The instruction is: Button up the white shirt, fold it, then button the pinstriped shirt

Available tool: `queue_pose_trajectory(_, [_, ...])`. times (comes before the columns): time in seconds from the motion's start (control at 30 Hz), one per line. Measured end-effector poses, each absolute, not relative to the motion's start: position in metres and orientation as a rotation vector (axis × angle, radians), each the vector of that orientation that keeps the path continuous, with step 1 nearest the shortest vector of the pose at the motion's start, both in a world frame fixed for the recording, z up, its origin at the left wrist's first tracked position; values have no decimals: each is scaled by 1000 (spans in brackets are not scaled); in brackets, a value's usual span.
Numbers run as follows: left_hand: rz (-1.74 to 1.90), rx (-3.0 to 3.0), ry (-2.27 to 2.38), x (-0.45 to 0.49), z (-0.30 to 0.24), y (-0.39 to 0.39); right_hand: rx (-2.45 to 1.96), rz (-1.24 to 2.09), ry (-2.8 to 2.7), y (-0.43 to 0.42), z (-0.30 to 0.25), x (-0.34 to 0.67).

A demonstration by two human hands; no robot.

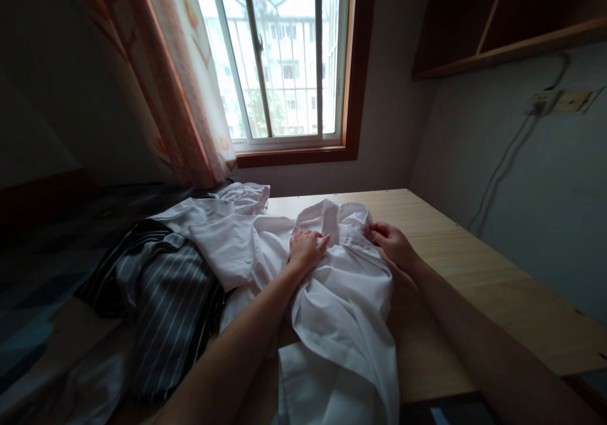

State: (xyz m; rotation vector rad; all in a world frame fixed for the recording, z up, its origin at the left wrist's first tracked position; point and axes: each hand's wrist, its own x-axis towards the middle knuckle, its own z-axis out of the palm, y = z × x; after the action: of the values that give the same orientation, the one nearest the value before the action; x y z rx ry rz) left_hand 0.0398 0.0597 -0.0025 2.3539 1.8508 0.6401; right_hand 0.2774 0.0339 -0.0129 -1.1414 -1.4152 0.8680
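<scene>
A rumpled white shirt [341, 279] lies across the wooden table, its collar area bunched at the far side. One sleeve [327, 381] hangs toward me along the near edge. My left hand [307, 248] rests on the shirt just left of the collar, fingers curled into the cloth. At the collar's right end, my right hand [391, 241] pinches the edge of the fabric; its fingertips are partly hidden by the cloth.
A dark striped garment [168, 292] is heaped on the left beside more white cloth [241, 197]. A dark flat object [448, 409] lies at the near edge. Beyond are a curtain [165, 83], a barred window [284, 64], and a wall socket [545, 101] with a cable.
</scene>
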Motion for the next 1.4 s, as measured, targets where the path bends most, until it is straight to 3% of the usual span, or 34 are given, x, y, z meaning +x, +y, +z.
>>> queue_pose_trajectory(0.17, [732, 2319, 1818, 40, 0, 60, -952, 1227, -1317, 20, -4, 255])
queue_pose_trajectory(0.43, [1206, 1825, 1820, 24, -8, 79, -1116, 947, -1069, 33, -8, 278])
queue_pose_trajectory(0.77, [1591, 1363, 1747, 8, 0, 92, -1070, 1021, -1130, 39, 0, 287])
queue_pose_trajectory(0.87, [1612, 1418, 1767, 4, 2, 92, -1201, 788, -1260, 33, 12, 298])
queue_pose_trajectory(1.03, [1534, 1600, 1746, -2, -2, 98, -1408, 14, -1471, 21, 26, 315])
queue_pose_trajectory(1.1, [1405, 1713, 1741, -5, -4, 101, -1405, -64, -1501, 21, 23, 316])
queue_pose_trajectory(1.4, [1028, 2022, 1822, -19, -8, 99, -1390, 1003, -1594, 31, 3, 349])
